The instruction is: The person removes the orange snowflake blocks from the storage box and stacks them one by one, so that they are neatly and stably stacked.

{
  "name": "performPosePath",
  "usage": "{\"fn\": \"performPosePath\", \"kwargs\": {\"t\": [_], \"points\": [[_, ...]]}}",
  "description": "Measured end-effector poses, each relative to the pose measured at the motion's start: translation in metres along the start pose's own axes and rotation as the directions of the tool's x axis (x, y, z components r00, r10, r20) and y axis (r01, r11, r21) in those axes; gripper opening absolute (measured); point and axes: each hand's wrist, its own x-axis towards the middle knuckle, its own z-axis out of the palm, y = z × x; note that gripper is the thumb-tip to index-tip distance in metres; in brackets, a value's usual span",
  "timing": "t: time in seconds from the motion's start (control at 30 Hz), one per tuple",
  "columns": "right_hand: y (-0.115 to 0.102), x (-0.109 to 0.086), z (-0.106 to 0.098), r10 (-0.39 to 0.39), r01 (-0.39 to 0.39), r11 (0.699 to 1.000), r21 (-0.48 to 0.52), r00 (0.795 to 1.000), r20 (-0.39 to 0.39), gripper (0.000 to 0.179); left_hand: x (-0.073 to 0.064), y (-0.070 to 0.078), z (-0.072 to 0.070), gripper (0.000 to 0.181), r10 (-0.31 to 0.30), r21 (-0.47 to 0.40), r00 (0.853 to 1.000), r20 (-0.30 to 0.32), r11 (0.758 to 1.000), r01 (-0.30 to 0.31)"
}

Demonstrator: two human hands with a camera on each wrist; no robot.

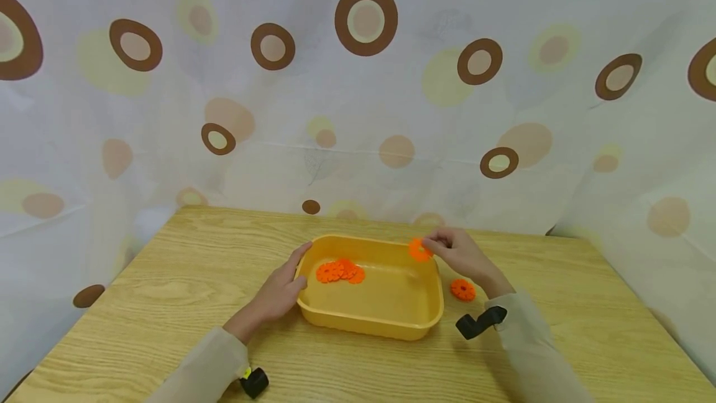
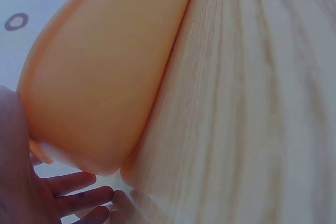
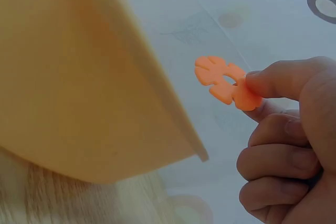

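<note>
Left hand holds the near-left end of the yellow tray, thumb over the rim and the other fingers outside it; the left wrist view shows some of those fingers spread close to the tray's underside. The tray sits on the worktop. Inside, toward its left half, several orange discs lie overlapping; how many is hard to count.

At the tray's far right corner, the right hand pinches one notched disc between thumb and forefinger, remaining fingers curled in. In the right wrist view that disc is up in the air, tilted, apart from the rim. Rightmost, more orange rests on the worktop beside the tray, perhaps a small stack.

The step in hand looks like carrying a single disc across the rim, though whether inward or outward cannot be told. Next, the move seems to call for a firm pinch, enough height to clear the corner, a steady tray, then a gentle release.
</note>
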Motion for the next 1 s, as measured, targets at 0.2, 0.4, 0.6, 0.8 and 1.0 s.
{"fn": "performPosePath", "kwargs": {"t": [0.2,0.4,0.6,0.8,1.0], "points": [[0.007,-0.009,-0.005,0.015,-0.015,1.000,0.002,1.000,-0.012,0.025,0.001,0.002,0.000,0.066,0.007,0.009,1.000,-0.003,1.000,-0.007],[0.011,-0.016,-0.011,0.009,-0.009,1.000,0.007,1.000,-0.030,0.024,0.000,0.003,-0.001,0.066,0.014,0.024,1.000,-0.010,1.000,-0.014],[0.024,-0.022,-0.017,-0.002,0.002,1.000,-0.002,0.999,-0.045,0.024,0.000,0.003,-0.001,0.066,0.009,0.016,1.000,-0.005,1.000,-0.009],[0.037,-0.029,-0.020,0.018,-0.017,1.000,0.014,0.999,-0.040,0.025,-0.001,0.003,-0.001,0.066,0.008,0.022,1.000,-0.007,1.000,-0.008],[0.043,-0.034,-0.025,0.062,-0.062,0.998,-0.006,0.998,-0.028,0.028,0.000,0.003,-0.001,0.065,0.009,0.020,1.000,-0.001,1.000,-0.009]]}}
